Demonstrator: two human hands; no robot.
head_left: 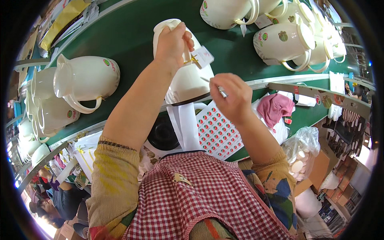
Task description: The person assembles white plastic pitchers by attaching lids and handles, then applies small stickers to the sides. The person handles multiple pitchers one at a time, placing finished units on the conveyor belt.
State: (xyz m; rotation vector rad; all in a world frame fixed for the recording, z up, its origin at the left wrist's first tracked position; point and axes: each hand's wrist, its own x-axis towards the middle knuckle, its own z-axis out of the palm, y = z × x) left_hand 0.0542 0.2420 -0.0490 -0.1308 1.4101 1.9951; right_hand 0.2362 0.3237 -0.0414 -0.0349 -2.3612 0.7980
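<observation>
A cream-white pitcher (191, 82) lies on the green work surface in front of me, its dark-edged base towards me. My left hand (171, 45) is closed around its handle side, and the fingers hide much of the handle. From there hangs a white paper tag (203, 57) on a gold tie (193, 59). My right hand (234, 96) grips a slim tool with a thin metallic tip (205, 79), just to the right of the pitcher. Most of that tool is covered by the fingers, so its kind is unclear.
More cream pitchers stand at the left (90, 78) and far right (280, 42). Close to my apron lie a sheet of round red-and-green stickers (218, 130) and a black round object (163, 134). A pink cloth (276, 108) and a clear bag of pale discs (300, 156) sit right.
</observation>
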